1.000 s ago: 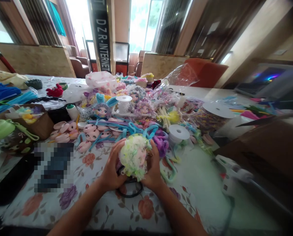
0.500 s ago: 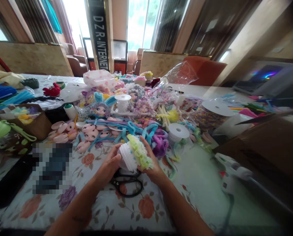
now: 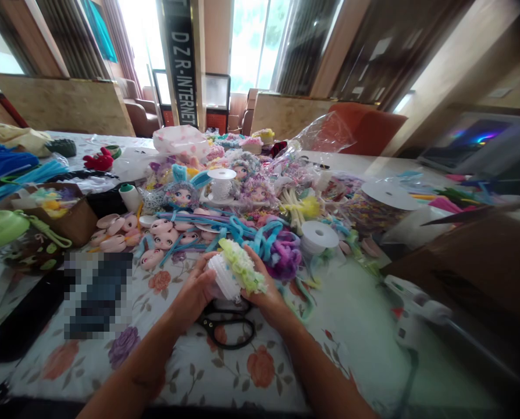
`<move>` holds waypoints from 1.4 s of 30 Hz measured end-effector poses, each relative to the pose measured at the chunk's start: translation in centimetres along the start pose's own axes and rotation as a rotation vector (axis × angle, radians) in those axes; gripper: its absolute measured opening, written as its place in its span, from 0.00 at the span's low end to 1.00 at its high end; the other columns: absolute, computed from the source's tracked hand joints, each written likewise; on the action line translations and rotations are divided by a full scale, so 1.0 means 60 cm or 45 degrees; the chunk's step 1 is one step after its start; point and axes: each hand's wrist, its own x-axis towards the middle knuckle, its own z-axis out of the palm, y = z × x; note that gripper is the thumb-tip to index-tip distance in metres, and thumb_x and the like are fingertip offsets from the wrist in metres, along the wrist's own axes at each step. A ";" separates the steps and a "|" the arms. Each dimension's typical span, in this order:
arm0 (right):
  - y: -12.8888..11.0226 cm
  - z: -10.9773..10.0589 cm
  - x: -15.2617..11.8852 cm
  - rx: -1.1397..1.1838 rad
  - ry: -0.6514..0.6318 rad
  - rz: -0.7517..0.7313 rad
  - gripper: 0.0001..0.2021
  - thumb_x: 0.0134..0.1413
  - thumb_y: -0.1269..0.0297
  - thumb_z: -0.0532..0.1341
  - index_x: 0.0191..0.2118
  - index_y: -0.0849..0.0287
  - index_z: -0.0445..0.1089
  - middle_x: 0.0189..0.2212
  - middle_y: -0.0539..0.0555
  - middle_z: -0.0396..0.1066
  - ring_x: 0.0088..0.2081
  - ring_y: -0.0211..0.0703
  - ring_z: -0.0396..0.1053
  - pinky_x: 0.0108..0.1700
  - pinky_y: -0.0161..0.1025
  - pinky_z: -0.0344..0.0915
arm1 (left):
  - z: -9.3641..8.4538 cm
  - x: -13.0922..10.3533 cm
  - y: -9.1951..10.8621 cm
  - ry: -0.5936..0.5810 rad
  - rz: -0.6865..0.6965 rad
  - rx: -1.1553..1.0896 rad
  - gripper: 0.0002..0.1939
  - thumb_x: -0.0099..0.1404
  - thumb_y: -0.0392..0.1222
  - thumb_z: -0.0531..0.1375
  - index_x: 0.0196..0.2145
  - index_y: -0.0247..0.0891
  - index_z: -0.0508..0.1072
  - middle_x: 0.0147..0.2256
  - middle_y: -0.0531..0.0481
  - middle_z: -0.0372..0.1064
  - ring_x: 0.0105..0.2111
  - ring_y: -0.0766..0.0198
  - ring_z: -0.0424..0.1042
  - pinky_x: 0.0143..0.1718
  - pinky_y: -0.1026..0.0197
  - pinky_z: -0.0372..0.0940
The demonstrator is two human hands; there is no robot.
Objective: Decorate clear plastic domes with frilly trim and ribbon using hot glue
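Note:
Between both hands is a rounded white ribbed piece (image 3: 224,278) with a light-green ruffled trim (image 3: 244,266) along its right side; what kind of thing it is I cannot tell. My left hand (image 3: 198,284) is closed around the white ribbed side, thumb resting on it. My right hand (image 3: 264,291) grips the ruffled side, its fingers partly hidden behind. Just below, on the flowered tablecloth (image 3: 185,372), lie black-handled scissors (image 3: 229,334), their blades hidden under the held piece.
Doll face pieces (image 3: 161,235), blue fuzzy stems (image 3: 242,230), purple fluffy yarn (image 3: 284,256) and a white spool (image 3: 319,235) lie beyond my hands. Finished doll heads (image 3: 184,192) sit further back. A glue gun (image 3: 417,305) and cardboard box (image 3: 469,273) are at right. Left stands another box (image 3: 74,218).
The held piece has turned slightly, with the ruffled trim shifting a little to the left. Both hands still grip it, and the whole view has shifted slightly.

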 end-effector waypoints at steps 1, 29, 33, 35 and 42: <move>0.002 0.000 0.001 0.038 0.004 0.018 0.49 0.43 0.58 0.73 0.68 0.44 0.48 0.56 0.54 0.67 0.54 0.52 0.69 0.55 0.48 0.65 | 0.000 0.001 0.004 0.036 -0.007 -0.033 0.24 0.63 0.46 0.63 0.55 0.40 0.67 0.49 0.44 0.73 0.43 0.55 0.75 0.39 0.58 0.73; -0.018 -0.006 0.002 0.123 0.163 -0.014 0.27 0.53 0.56 0.65 0.60 0.49 0.63 0.51 0.58 0.75 0.52 0.54 0.72 0.52 0.51 0.67 | -0.040 0.025 0.063 0.433 -0.102 -0.696 0.28 0.72 0.56 0.48 0.63 0.39 0.60 0.47 0.36 0.73 0.46 0.52 0.76 0.32 0.63 0.74; -0.032 -0.020 -0.014 0.112 0.222 -0.097 0.24 0.54 0.56 0.64 0.57 0.50 0.67 0.50 0.58 0.76 0.52 0.54 0.72 0.51 0.50 0.67 | -0.042 0.025 0.064 0.435 -0.107 -0.698 0.28 0.72 0.56 0.47 0.63 0.37 0.59 0.46 0.34 0.73 0.44 0.53 0.77 0.30 0.64 0.74; -0.040 -0.034 -0.028 0.093 0.287 -0.158 0.21 0.54 0.56 0.64 0.54 0.51 0.71 0.48 0.57 0.77 0.50 0.54 0.73 0.49 0.49 0.68 | -0.043 0.025 0.064 0.426 -0.113 -0.680 0.28 0.71 0.56 0.49 0.62 0.38 0.60 0.46 0.35 0.73 0.44 0.53 0.77 0.30 0.63 0.74; -0.057 -0.082 -0.107 -0.274 0.807 -0.322 0.14 0.52 0.57 0.65 0.43 0.55 0.77 0.38 0.57 0.79 0.41 0.53 0.76 0.45 0.51 0.70 | -0.035 0.021 0.059 0.413 0.063 -0.417 0.27 0.66 0.52 0.59 0.58 0.39 0.65 0.46 0.40 0.75 0.44 0.51 0.77 0.37 0.55 0.75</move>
